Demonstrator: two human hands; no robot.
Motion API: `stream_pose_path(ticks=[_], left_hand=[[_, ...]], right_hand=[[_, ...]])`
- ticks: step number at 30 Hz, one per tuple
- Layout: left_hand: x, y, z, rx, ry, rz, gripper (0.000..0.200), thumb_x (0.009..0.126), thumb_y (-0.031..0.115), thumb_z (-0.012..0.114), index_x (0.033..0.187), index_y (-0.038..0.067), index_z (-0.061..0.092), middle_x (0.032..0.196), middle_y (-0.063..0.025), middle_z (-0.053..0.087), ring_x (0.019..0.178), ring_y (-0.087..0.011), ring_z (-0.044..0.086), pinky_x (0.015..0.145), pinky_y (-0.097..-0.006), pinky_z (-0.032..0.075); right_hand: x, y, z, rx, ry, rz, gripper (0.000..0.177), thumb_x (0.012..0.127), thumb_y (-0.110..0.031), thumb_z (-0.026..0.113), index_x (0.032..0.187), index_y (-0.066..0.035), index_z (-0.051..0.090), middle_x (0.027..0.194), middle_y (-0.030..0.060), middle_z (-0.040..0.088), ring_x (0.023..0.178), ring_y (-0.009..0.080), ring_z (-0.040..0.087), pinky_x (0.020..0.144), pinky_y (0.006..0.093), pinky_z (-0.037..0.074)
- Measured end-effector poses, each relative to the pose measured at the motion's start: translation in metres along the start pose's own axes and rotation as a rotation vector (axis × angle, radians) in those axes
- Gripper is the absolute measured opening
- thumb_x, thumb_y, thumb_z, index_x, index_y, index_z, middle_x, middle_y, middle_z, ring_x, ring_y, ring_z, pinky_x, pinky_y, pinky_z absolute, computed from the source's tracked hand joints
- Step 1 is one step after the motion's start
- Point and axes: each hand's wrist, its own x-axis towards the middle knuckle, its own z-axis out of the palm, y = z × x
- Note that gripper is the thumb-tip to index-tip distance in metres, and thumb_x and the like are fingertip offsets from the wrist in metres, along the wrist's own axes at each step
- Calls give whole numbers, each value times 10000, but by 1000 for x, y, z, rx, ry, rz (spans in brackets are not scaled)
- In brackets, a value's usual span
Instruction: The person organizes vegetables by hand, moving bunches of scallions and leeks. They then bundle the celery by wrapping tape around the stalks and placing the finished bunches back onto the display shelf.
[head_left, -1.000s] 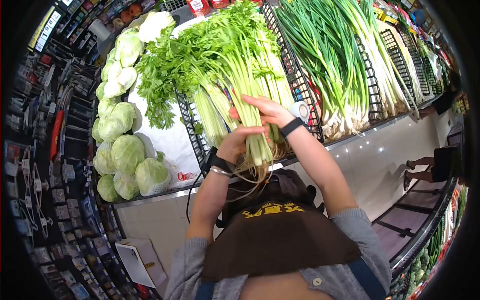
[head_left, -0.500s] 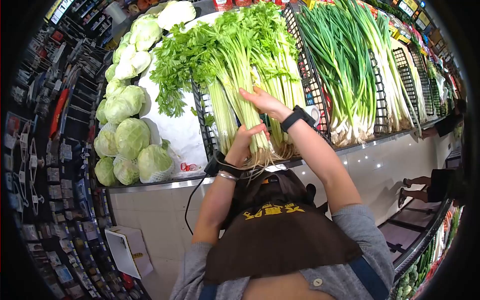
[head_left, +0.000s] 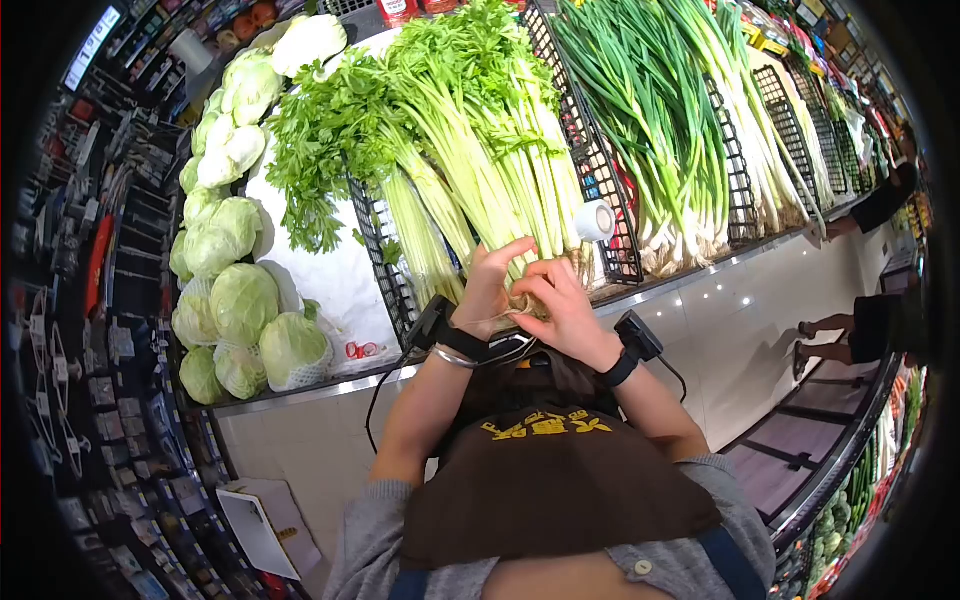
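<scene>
A bunch of celery (head_left: 468,180) lies slanted on other celery in a black crate, leaves away from me and root end toward me. My left hand (head_left: 487,290) is wrapped round the lower stalks, just above the roots. Beside it, my right hand (head_left: 568,312) has its thumb and fingers pinched together on thin pale roots (head_left: 520,305) at the bunch's end. Both hands nearly touch there; the fingers partly hide the root end. A white roll (head_left: 595,220) sits right of the stalks, against the crate's side.
Round cabbages (head_left: 242,303) are piled at the left, several in foam nets. Green onions (head_left: 655,150) stand to the right behind a black crate wall (head_left: 592,150). The metal shelf edge (head_left: 300,392) runs before me. Another person's legs (head_left: 832,340) show at the far right.
My right hand has moved from the middle of the stalks down to the root end and closed there. The celery bunch now lies lower, over the other stalks. My view has shifted slightly.
</scene>
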Motion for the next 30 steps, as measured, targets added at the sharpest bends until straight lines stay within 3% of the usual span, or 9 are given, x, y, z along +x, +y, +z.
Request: stream_pose_path(ticks=[5,8,9,14,16,19,22,25,30], left_hand=[[5,-7,-26,7,-61,-44,272,802,114,584,1034,-10,515,873,-58,571,762,-140,568,793,-299,455],[0,9,-47,-281,-143,-93,232,786,80,570,995,-1,510,814,-58,564,711,-154,574,839,-350,468],[-5,16,-52,-503,-199,-159,181,779,60,555,945,-2,519,774,-62,559,700,-168,577,856,-385,478],[-17,15,-65,-685,-419,-116,233,745,84,535,962,11,497,794,-74,557,763,-200,570,959,-484,394],[-21,11,-63,-664,-347,-126,235,739,88,525,960,11,502,811,-76,565,781,-211,575,960,-483,393],[-27,17,-58,-561,-203,-99,264,707,140,557,940,22,521,847,-61,572,844,-221,579,973,-478,383],[-31,18,-67,-487,-78,-74,298,712,128,542,979,-1,517,976,-95,570,1080,-256,506,966,-471,389],[-24,9,-64,-512,-90,-37,327,724,112,521,1025,-15,509,1002,-124,570,1101,-291,493,959,-465,397],[-26,9,-59,-506,-8,-155,285,749,76,506,1022,-2,494,881,-113,568,1006,-293,541,859,-424,460]], right_hand=[[3,-12,-4,27,-66,-37,378,641,-129,742,972,-94,562,1005,76,459,918,246,447,782,343,404],[11,-17,-21,496,-45,190,364,726,-82,681,1063,-93,546,1127,60,415,914,146,475,763,295,438],[15,-7,-17,594,101,267,358,759,-119,670,1090,-75,541,1085,74,454,832,135,502,718,260,432],[63,31,14,632,-84,333,239,848,-167,588,1038,-25,555,927,55,527,828,102,513,688,229,430],[76,29,26,827,-175,400,256,851,-171,591,1043,-8,541,930,45,525,865,84,507,683,218,429],[94,7,18,550,-30,247,226,842,-191,612,933,11,567,790,38,536,809,75,554,623,215,439],[72,-7,5,338,-197,313,223,817,-192,633,712,-7,566,521,5,446,518,90,516,484,245,401],[55,-13,11,153,-372,169,204,799,-185,632,718,-14,558,516,14,429,499,92,476,471,270,375],[41,1,16,415,-427,297,166,798,-164,602,754,-19,536,526,21,431,489,100,413,463,274,337]])
